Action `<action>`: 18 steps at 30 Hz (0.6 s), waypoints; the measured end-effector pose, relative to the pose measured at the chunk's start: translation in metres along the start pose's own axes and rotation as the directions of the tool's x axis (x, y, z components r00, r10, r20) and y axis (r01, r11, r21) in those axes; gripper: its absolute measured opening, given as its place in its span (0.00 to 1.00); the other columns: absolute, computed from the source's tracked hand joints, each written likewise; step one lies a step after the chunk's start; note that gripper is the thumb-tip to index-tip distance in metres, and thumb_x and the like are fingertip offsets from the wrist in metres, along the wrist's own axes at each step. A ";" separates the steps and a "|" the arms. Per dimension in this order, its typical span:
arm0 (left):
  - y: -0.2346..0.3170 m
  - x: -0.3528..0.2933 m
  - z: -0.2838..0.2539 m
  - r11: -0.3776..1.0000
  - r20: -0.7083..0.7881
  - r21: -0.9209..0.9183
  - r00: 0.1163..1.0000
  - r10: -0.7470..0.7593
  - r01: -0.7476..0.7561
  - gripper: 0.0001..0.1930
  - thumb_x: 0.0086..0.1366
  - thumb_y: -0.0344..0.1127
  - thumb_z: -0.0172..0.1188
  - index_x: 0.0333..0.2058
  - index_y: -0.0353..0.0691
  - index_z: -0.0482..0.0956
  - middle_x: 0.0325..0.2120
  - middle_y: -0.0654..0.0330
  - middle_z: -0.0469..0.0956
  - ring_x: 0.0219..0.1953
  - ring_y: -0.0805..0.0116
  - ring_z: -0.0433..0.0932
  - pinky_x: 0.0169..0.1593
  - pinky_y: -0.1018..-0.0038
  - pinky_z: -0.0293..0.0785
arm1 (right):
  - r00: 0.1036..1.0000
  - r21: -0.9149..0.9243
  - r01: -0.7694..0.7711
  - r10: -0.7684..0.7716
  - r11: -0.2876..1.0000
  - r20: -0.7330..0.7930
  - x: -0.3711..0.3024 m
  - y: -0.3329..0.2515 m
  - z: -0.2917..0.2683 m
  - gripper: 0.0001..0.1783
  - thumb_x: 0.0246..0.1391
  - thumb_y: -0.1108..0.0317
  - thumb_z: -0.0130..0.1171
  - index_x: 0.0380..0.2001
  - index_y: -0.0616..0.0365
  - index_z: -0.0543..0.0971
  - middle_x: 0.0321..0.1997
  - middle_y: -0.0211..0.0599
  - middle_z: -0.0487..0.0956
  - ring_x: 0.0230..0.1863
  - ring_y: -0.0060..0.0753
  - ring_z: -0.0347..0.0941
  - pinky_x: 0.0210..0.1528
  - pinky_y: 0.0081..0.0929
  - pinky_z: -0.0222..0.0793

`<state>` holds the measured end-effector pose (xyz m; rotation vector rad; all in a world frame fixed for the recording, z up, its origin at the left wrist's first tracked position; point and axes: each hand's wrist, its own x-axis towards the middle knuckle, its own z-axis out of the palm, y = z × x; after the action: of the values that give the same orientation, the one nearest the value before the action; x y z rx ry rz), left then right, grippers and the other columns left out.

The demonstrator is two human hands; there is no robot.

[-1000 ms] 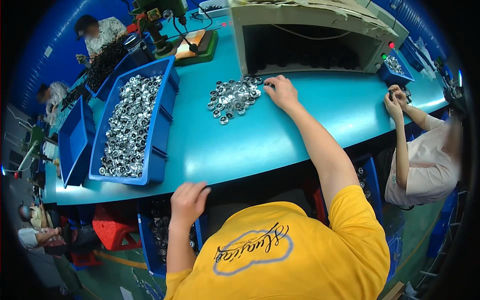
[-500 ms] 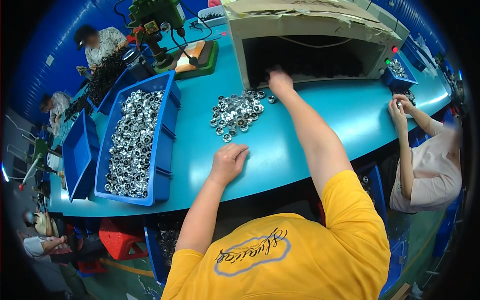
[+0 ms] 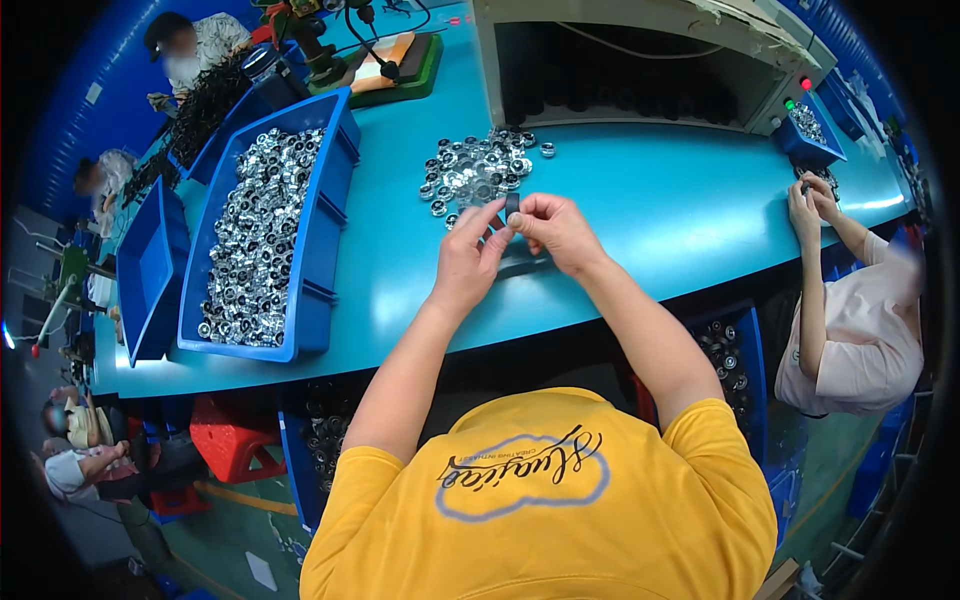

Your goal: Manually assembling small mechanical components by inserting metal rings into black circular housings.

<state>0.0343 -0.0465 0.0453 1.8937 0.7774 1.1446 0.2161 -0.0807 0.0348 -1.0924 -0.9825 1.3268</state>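
Note:
Above the near part of the table, my left hand [image 3: 468, 262] and my right hand [image 3: 562, 236] meet fingertip to fingertip. A small black ring-shaped piece [image 3: 512, 205] is pinched between them, its lower part covered by my fingers. Just beyond my hands lies a loose pile of shiny silver round metal parts [image 3: 475, 170] with dark centres. One single metal part [image 3: 547, 150] sits a little apart, to the right of the pile.
Left stands a blue bin [image 3: 318, 240] full of similar metal parts, beside another blue bin [image 3: 150, 280]. A box-shaped oven [image 3: 640, 115] with dark pieces inside stands at the back, near a green press [image 3: 400, 85]. A co-worker [image 3: 850, 320] sits at right.
My right hand has come back from the oven opening with the black ring. My left hand has lifted off the table and moved forward to meet it. The view has shifted slightly.

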 end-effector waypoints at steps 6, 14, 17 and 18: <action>-0.014 -0.018 -0.002 0.988 0.015 -0.150 1.000 -0.023 0.025 0.07 0.65 0.27 0.68 0.40 0.33 0.82 0.33 0.60 0.79 0.34 0.70 0.79 0.39 0.74 0.76 | 0.997 0.121 -0.050 0.044 0.991 0.059 -0.016 0.008 0.007 0.13 0.64 0.57 0.67 0.36 0.57 0.81 0.29 0.23 0.78 0.28 0.15 0.70 0.30 0.17 0.69; -0.034 -0.021 -0.005 0.690 0.204 -0.621 0.926 -0.316 0.372 0.05 0.68 0.32 0.68 0.38 0.40 0.80 0.30 0.67 0.79 0.31 0.77 0.77 0.33 0.77 0.75 | 0.995 0.150 -0.028 0.013 0.988 0.098 -0.019 0.008 0.016 0.13 0.63 0.58 0.68 0.36 0.58 0.83 0.31 0.22 0.78 0.30 0.14 0.71 0.31 0.18 0.71; -0.043 -0.022 -0.007 0.575 0.226 -0.724 0.918 -0.325 0.381 0.07 0.66 0.33 0.70 0.39 0.39 0.82 0.31 0.65 0.81 0.31 0.76 0.77 0.34 0.75 0.75 | 0.993 0.026 0.070 -0.072 0.997 0.088 -0.020 0.004 0.021 0.12 0.62 0.61 0.69 0.33 0.59 0.82 0.33 0.24 0.76 0.30 0.15 0.72 0.30 0.18 0.72; -0.044 -0.022 -0.007 0.542 0.236 -0.746 0.915 -0.326 0.386 0.08 0.66 0.34 0.70 0.39 0.38 0.82 0.32 0.65 0.82 0.31 0.76 0.76 0.34 0.75 0.76 | 0.989 -0.054 0.136 -0.133 0.989 0.062 -0.016 0.010 0.021 0.11 0.61 0.62 0.69 0.33 0.59 0.82 0.34 0.24 0.76 0.31 0.15 0.72 0.30 0.18 0.73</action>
<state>0.0142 -0.0397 0.0002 0.9534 0.4582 0.9191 0.1933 -0.0962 0.0307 -1.0175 -1.1243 1.2325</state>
